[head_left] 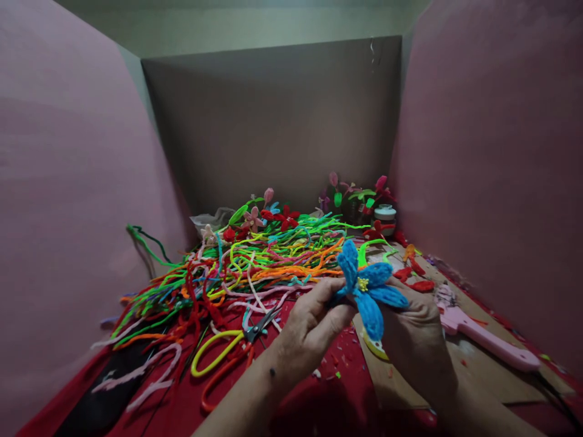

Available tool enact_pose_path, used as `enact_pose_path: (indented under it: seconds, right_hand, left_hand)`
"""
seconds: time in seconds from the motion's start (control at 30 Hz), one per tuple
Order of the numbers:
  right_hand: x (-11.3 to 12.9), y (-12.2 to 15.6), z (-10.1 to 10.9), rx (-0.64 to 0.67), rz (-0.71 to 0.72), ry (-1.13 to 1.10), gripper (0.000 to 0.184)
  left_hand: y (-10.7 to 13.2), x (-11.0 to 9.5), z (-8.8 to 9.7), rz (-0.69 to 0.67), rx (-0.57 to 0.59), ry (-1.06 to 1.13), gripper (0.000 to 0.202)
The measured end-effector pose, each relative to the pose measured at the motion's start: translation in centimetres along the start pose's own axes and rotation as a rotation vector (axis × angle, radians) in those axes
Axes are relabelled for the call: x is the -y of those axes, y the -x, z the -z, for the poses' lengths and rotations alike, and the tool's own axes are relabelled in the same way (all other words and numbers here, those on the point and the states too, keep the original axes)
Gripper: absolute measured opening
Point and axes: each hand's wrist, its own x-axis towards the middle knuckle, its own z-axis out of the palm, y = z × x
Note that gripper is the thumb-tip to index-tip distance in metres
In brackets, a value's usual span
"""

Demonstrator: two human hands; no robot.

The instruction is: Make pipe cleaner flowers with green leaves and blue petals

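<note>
A blue fuzzy pipe-cleaner flower (370, 315) with a yellow stamen centre is held up in front of me, its face turned toward the camera. My left hand (310, 325) pinches it between thumb and fingers at the left petal. From the right, my right hand (419, 334) curls behind the petals at the flower's base; its fingers are mostly hidden there, and so is any stem. Just below the flower, a yellow curved piece (376, 347) shows partly. Scissors (218, 352) with yellow and orange handles lie left of my left hand.
Many coloured pipe cleaners (255, 261) are heaped on the red cloth (328, 394). Finished flowers (286, 218) and a white-lidded jar (385, 212) stand behind. Right, a pink corded tool (492, 337) rests on a cardboard sheet (396, 382). Pink panels (496, 152) enclose the sides.
</note>
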Motion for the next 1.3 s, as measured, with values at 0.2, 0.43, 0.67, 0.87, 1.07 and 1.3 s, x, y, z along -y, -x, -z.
enact_pose_path:
  seconds: [0.2,0.43,0.67,0.87,1.07,1.3]
  right_hand:
    - [0.0,0.1,-0.1,0.022,0.043,0.015,0.020]
    - [0.2,0.2,-0.4,0.110,-0.102,-0.011,0.025]
    - [1.7,0.3,-0.5,0.077,0.198,0.225,0.024]
    - [2.2,1.2,-0.8,0.077,0.413,0.369,0.018]
    - [2.1,-0.5,1.8,0.066,0.152,0.477,0.031]
    - [0.0,-1.2,6.8,0.695,-0.064,0.972,0.042]
  left_hand:
    - [-0.5,0.5,0.4,0.088,0.021,0.101,0.023]
    - [-0.7,2.0,0.5,0.285,0.058,0.476,0.029]
    - [-0.5,2.3,0.2,0.279,-0.043,0.487,0.028]
    - [-0.5,1.8,-0.3,0.266,-0.054,0.579,0.032]
    - [-0.8,1.3,0.4,0.220,-0.159,0.669,0.029]
    - [-1.3,1.3,1.4,0.176,-0.266,0.693,0.023]
